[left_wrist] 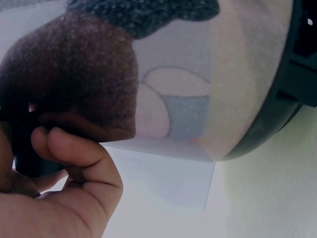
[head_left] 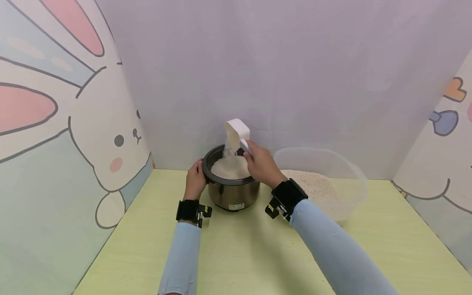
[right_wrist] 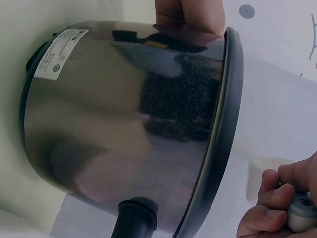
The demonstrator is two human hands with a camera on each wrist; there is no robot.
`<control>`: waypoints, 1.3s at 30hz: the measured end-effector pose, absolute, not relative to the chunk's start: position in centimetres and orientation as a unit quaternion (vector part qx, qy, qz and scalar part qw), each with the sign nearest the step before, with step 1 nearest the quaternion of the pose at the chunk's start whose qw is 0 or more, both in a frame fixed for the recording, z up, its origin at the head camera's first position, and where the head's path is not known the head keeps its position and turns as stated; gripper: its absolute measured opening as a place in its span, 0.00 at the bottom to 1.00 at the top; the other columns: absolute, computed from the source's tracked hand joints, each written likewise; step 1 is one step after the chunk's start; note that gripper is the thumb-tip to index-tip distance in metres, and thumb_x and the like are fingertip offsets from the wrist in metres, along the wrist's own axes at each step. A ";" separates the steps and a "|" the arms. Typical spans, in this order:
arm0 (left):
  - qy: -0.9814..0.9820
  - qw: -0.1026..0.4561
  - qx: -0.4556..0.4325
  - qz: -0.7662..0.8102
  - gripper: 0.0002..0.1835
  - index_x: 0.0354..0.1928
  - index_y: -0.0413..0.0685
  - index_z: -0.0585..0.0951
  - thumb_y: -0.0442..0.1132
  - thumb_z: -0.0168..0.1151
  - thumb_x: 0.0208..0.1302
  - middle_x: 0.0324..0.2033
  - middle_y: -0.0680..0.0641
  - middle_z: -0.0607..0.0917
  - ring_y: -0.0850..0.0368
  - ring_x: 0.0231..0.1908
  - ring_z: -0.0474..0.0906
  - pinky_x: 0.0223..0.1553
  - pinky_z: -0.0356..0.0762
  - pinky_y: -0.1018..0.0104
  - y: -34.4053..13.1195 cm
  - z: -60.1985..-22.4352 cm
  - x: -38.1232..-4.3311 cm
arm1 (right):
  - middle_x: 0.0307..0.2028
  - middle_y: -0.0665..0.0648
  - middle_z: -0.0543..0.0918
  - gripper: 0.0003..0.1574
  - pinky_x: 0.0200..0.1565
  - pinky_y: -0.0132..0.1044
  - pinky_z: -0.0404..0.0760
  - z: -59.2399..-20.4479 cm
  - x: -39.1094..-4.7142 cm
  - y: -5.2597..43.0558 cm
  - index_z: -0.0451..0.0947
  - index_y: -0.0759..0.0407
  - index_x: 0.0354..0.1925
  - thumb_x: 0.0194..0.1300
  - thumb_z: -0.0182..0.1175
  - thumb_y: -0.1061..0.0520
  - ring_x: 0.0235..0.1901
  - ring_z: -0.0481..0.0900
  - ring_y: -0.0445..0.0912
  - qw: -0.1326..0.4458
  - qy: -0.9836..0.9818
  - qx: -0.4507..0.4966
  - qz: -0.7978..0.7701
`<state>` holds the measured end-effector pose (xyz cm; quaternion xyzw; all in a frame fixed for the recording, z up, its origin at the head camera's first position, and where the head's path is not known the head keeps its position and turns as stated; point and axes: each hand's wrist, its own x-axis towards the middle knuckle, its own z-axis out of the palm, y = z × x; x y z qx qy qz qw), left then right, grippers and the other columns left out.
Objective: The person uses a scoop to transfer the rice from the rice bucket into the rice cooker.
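Observation:
A rice cooker (head_left: pixel 234 194) with a shiny metal body and black rim stands at the back of the table, its top uncovered. My left hand (head_left: pixel 195 180) holds its left side, with fingers curled round a dark side handle (left_wrist: pixel 37 158) in the left wrist view. Above the pot, my right hand (head_left: pixel 262 163) grips the handle of a white scoop (head_left: pixel 240 129), which is tipped to the left. Rice (head_left: pixel 229 149) streams from the scoop onto a heap of rice (head_left: pixel 230 168) inside. In the right wrist view, the scoop's handle end (right_wrist: pixel 301 213) pokes out of my fingers.
Right of the cooker sits a clear plastic tub (head_left: pixel 360 180) holding more rice (head_left: pixel 313 184), partly behind my right forearm. A pale curtain-like backdrop (head_left: pixel 258 73) rises behind the yellow-green table (head_left: pixel 228 254). Cartoon-printed panels (head_left: pixel 92 147) flank both sides.

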<state>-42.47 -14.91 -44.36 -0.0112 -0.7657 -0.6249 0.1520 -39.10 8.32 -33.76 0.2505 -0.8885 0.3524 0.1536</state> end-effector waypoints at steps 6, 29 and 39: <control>-0.763 0.149 -0.010 -0.629 0.21 0.61 0.44 0.79 0.48 0.40 0.85 0.28 0.47 0.75 0.57 0.24 0.71 0.29 0.72 0.65 -14.9 -44.4 -42.7 | 0.60 0.72 0.78 0.29 0.54 0.55 0.77 -33.9 -39.1 8.9 0.59 0.70 0.75 0.81 0.48 0.63 0.56 0.80 0.62 0.147 -0.895 0.260 0.332; -0.759 0.144 -0.010 -0.635 0.22 0.64 0.45 0.77 0.48 0.40 0.85 0.32 0.44 0.76 0.56 0.26 0.72 0.30 0.73 0.64 -14.8 -44.8 -42.9 | 0.52 0.71 0.79 0.32 0.48 0.53 0.79 -35.0 -38.5 11.2 0.57 0.69 0.76 0.80 0.49 0.63 0.48 0.81 0.61 0.137 -0.937 0.256 0.192; -0.765 0.144 -0.006 -0.627 0.23 0.66 0.45 0.76 0.49 0.40 0.85 0.33 0.43 0.77 0.56 0.27 0.73 0.31 0.74 0.65 -14.9 -44.9 -43.0 | 0.56 0.74 0.80 0.30 0.52 0.58 0.79 -35.3 -38.7 13.2 0.59 0.72 0.74 0.79 0.49 0.64 0.54 0.81 0.65 0.160 -0.918 0.262 0.250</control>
